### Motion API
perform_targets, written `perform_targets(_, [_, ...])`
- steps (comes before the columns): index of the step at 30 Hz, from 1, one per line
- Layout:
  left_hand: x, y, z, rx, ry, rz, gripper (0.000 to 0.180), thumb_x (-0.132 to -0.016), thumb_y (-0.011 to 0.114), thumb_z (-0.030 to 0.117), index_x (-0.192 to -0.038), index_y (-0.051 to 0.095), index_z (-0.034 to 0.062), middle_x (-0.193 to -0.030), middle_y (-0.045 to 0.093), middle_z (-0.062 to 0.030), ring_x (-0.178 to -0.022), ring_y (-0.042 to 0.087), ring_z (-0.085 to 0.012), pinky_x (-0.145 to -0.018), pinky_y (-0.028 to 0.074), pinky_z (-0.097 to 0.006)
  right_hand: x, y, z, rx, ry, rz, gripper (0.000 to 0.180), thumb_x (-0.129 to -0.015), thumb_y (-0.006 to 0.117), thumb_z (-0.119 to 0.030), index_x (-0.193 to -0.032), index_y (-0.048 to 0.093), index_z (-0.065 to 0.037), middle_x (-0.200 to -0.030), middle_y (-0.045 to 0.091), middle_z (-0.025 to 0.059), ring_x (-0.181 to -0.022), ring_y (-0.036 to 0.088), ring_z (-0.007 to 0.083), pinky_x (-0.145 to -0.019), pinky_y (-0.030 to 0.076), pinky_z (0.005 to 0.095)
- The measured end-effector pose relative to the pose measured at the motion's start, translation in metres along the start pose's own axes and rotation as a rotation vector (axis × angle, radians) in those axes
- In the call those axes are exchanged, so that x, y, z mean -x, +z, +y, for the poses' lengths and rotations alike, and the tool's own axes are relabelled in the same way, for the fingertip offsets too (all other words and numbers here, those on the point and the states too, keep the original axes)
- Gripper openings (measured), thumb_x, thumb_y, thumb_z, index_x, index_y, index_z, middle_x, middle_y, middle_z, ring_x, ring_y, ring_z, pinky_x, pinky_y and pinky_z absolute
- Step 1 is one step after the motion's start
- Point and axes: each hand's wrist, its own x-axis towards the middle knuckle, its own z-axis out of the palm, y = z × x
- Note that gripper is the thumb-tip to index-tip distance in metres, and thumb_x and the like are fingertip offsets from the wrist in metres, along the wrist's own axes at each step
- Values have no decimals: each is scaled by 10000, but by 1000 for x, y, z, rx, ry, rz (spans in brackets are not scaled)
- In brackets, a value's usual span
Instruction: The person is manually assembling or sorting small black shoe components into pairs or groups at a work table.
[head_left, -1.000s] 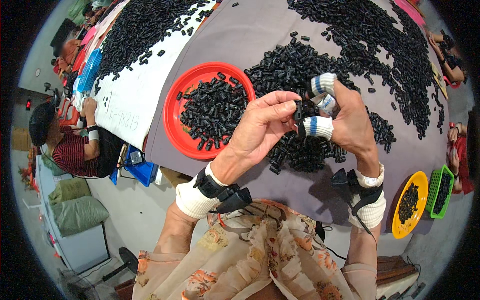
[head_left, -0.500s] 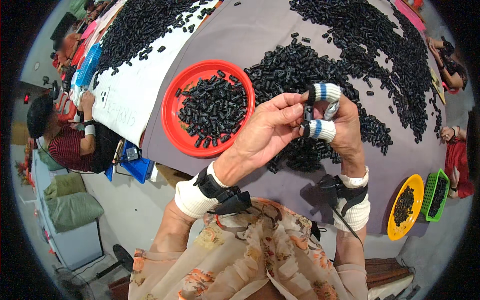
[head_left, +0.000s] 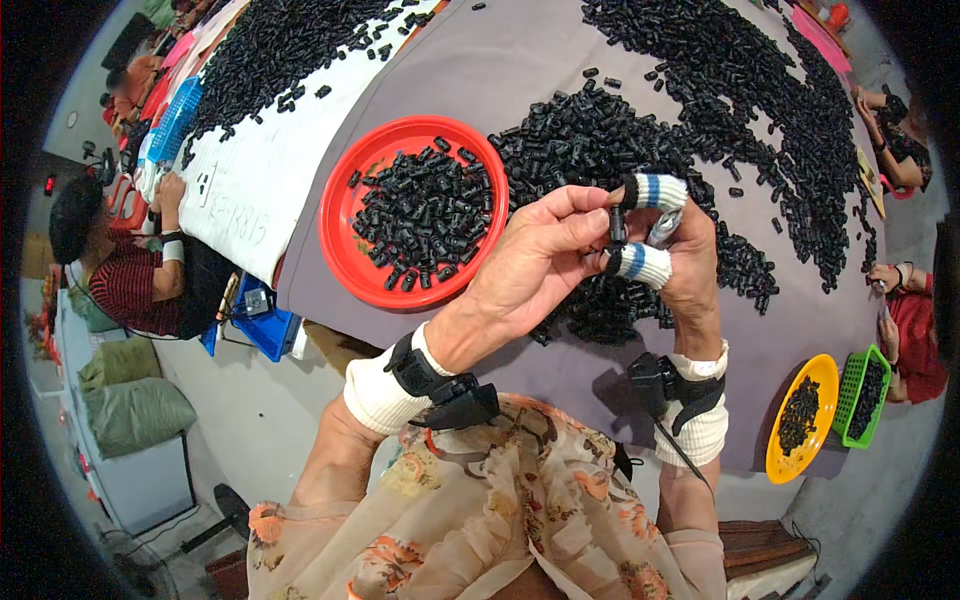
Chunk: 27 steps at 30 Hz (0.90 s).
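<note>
A small black cylindrical plastic part (head_left: 617, 224) stands upright between my hands above the table. My left hand (head_left: 545, 240) pinches it from the left with thumb and fingertips. From the other side, my right hand (head_left: 692, 245) curls around, with blue-and-white knitted sleeves (head_left: 655, 191) on its thumb and a finger. A silvery-grey object (head_left: 664, 229) sits within the right hand's grip; its kind is mostly hidden by the fingers. Beneath both hands spreads a heap of similar black parts (head_left: 580, 145). To the left is a red bowl (head_left: 335, 250) holding more of them.
A yellow plate (head_left: 820, 400) and a green basket (head_left: 851, 412) hold small dark pieces at the right. Farther black heaps (head_left: 740, 60) cover the grey tabletop (head_left: 430, 80). A person in stripes (head_left: 130, 285) sits at the left; other people work around the table edges.
My hands keep nearly the same pose around the black part, with only slight finger shifts. The view has moved slightly. At the right edge, another person's hands have moved.
</note>
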Motion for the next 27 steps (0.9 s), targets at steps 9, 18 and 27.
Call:
perform_targets(9, [4, 5, 2, -47, 46, -9, 187, -852, 552, 90, -1025, 519, 30, -903, 563, -27, -798, 534, -91, -681, 451, -228, 6, -4, 10, -41, 12, 27, 518, -581, 776, -13, -1052, 568, -69, -824, 589, -30, -690, 522, 38, -631, 445, 183])
perform_targets(18, [8, 4, 3, -47, 60, -16, 200, -842, 562, 88, -1034, 528, 44, -915, 567, -8, -804, 535, -86, -711, 443, -231, 7, 1, 6, 30, -30, 51, 544, -576, 781, -36, -1076, 572, -79, -800, 595, -32, -667, 509, 28, -596, 431, 178])
perform_targets(27, [9, 12, 5, -122, 39, 14, 237, -791, 613, 59, -1007, 518, 49, -875, 561, -2, -756, 527, -54, -628, 404, -182, 10, 4, 1, 132, -122, 68, 535, -593, 767, -24, -1086, 565, -70, -808, 619, -9, -693, 549, 41, -634, 461, 196])
